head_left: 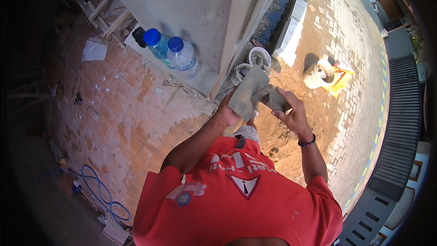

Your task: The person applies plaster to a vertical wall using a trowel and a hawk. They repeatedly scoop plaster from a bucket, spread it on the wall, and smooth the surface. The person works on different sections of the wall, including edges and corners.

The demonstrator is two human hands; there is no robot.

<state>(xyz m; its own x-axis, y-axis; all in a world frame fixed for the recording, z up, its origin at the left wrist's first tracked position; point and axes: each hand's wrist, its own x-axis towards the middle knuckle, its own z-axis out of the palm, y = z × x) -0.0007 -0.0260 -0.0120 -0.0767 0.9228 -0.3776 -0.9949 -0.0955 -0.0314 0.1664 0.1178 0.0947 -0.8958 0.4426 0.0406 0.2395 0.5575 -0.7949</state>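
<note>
In front of my chest, my left hand (227, 113) is closed around the lower edge of a flat grey rectangular float (249, 92) smeared with mortar. My right hand (295, 115) pinches a smaller, grey block-like tool (273, 98) between thumb and fingers. The tool's left end meets or overlaps the float's right edge; whether it touches is hard to tell. Most of the fingers under the float are hidden. Just beyond the float's far end stand two mortar-stained buckets, the larger one (267, 59) partly covered by it.
Two blue-capped water bottles (182, 58) stand on a ledge by the grey wall (191, 9). To the right, a stained bucket (312, 78) sits by an orange-yellow bag (337, 81) on sand and paving. A blue hose (101, 190) curls at lower left; wooden pieces (104, 14) lean at upper left.
</note>
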